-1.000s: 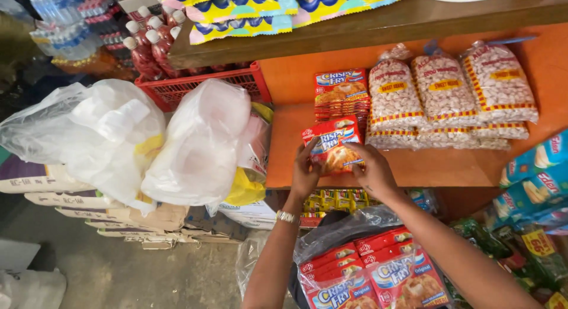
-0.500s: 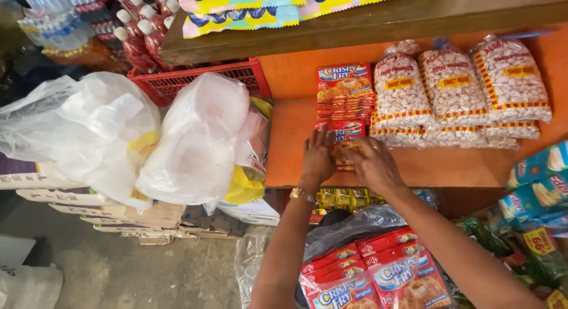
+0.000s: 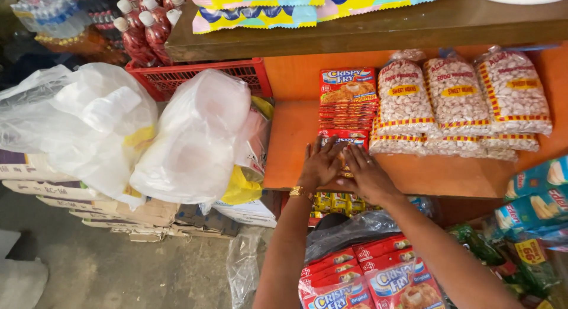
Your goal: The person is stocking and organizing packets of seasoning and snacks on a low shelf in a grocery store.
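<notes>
Two hands, left hand (image 3: 319, 164) and right hand (image 3: 367, 176), press flat with fingers spread on a red packet (image 3: 344, 138) lying on the orange shelf (image 3: 290, 149). Placing appears under way; next, aligning it calls for sliding toward the packet stack (image 3: 349, 99) behind.

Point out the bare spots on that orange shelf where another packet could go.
Orange shelf: bare left of the red packets, up to the red crate; also along the front edge below the bean bags. Crowded at the back; both hands, left hand and right hand, cover one packet.
</notes>
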